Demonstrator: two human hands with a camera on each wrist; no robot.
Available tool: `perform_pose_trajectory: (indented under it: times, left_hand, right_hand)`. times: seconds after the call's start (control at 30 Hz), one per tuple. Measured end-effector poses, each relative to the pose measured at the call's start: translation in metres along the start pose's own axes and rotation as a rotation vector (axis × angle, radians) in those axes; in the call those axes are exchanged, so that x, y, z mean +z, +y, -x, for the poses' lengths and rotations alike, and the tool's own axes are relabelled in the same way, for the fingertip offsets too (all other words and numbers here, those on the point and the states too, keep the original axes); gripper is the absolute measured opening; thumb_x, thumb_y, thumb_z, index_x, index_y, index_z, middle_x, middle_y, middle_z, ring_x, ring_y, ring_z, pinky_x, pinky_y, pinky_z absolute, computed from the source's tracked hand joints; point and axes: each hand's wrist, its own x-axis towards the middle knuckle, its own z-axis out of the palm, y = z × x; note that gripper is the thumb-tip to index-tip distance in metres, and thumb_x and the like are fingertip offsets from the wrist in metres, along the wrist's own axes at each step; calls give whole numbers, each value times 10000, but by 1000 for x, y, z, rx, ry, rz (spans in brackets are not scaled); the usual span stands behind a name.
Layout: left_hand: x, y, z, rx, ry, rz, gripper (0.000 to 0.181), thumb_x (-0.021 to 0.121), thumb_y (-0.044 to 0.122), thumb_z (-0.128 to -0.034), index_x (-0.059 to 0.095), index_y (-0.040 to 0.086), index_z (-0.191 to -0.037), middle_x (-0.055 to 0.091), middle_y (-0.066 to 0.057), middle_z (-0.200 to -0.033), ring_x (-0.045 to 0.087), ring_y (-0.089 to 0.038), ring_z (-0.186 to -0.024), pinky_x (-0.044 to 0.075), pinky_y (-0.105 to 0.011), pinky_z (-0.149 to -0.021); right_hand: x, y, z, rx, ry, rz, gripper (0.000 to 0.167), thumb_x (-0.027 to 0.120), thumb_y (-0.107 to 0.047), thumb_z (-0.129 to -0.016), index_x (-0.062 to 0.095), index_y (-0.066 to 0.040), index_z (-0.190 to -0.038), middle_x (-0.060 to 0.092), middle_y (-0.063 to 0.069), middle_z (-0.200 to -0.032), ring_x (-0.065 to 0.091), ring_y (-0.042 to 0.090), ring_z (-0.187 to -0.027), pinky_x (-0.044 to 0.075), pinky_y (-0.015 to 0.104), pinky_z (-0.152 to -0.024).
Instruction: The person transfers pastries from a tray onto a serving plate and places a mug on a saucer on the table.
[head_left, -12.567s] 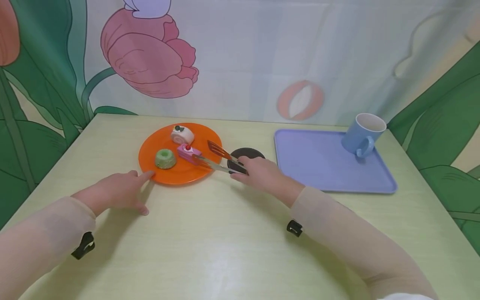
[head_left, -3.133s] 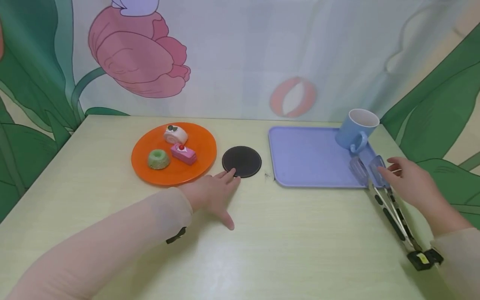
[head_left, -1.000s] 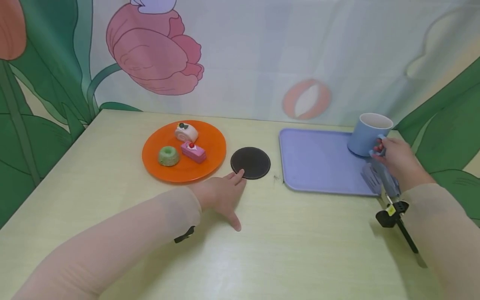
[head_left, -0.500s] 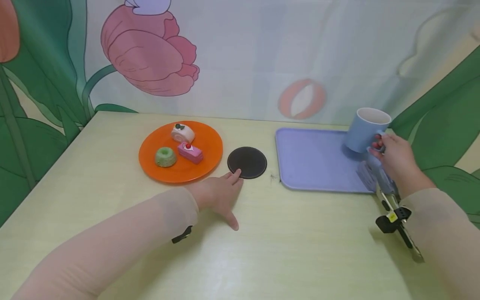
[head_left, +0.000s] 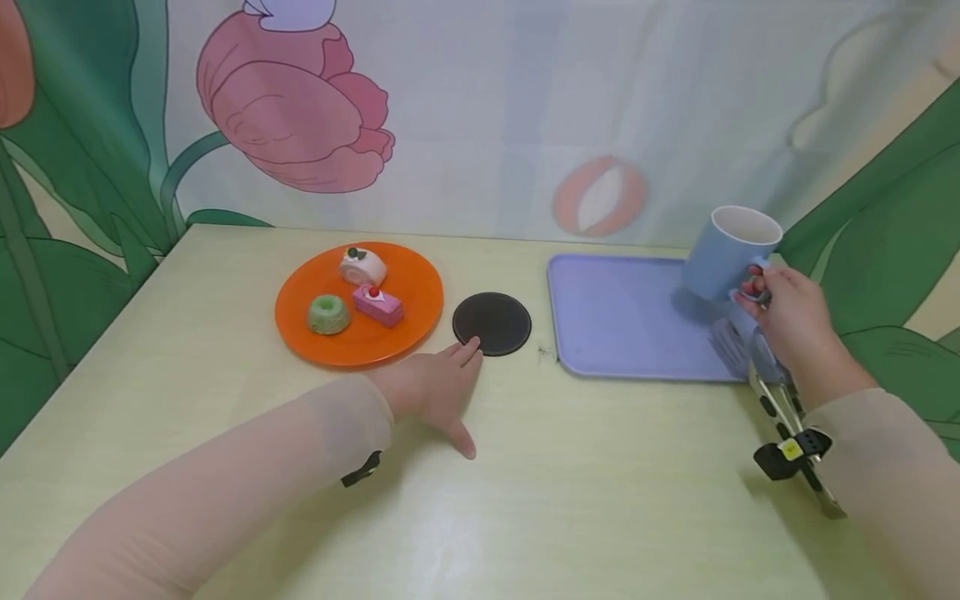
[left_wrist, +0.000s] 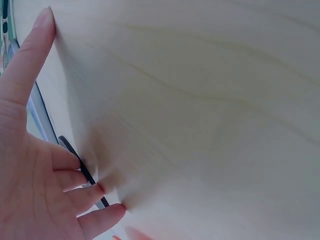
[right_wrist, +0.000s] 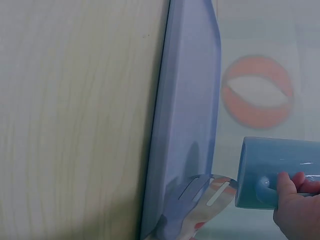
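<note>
My right hand (head_left: pixel 797 321) grips the handle of a light blue mug (head_left: pixel 726 254). The mug is held upright, a little above the right part of the lavender tray (head_left: pixel 622 321), with its shadow on the tray. In the right wrist view the fingers curl at the handle of the mug (right_wrist: pixel 272 165). My left hand (head_left: pixel 435 392) lies with fingers and thumb spread, fingertips at the near edge of a black round coaster (head_left: pixel 492 323). In the left wrist view the left hand (left_wrist: pixel 45 185) shows its palm side, and the thumb is stretched out.
Metal tongs (head_left: pixel 768 392) lie beneath my right hand, slotted heads over the tray's front right corner and handles on the table. An orange plate (head_left: pixel 408 279) at the left carries a green ring cake (head_left: pixel 328 315), a pink cake slice (head_left: pixel 378 306) and a white roll cake (head_left: pixel 363 267). A printed curtain hangs behind.
Earlier my right hand held the tongs at the plate; they now lie by the tray. It has since taken the mug's handle and raised the mug. My left hand moved from plate to coaster.
</note>
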Motion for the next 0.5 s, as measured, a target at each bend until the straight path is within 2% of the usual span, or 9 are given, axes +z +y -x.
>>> perform_pose_trajectory:
  times: [0.17, 0.5]
  left_hand:
    - [-1, 1, -2, -15, -12, -37, 1278, 632, 781, -567, 113, 72, -1495, 15, -121, -1553, 87, -273, -1411, 208, -385, -1104]
    - [-3, 3, -1, -18, -11, -35, 1270, 638, 776, -568, 122, 79, -1496, 18, -119, -1553, 86, -267, -1412, 209, -393, -1103]
  right_hand:
    - [2, 4, 6, -20, -7, 49, 216, 376, -235, -997, 418, -26, -1027, 419, 4, -971, 457, 92, -936, 469, 181, -861]
    - [11, 10, 16, -59, -65, -54, 184, 415, -159, -994, 466, -3, -911, 439, 45, -930, 488, 125, -871, 508, 211, -799]
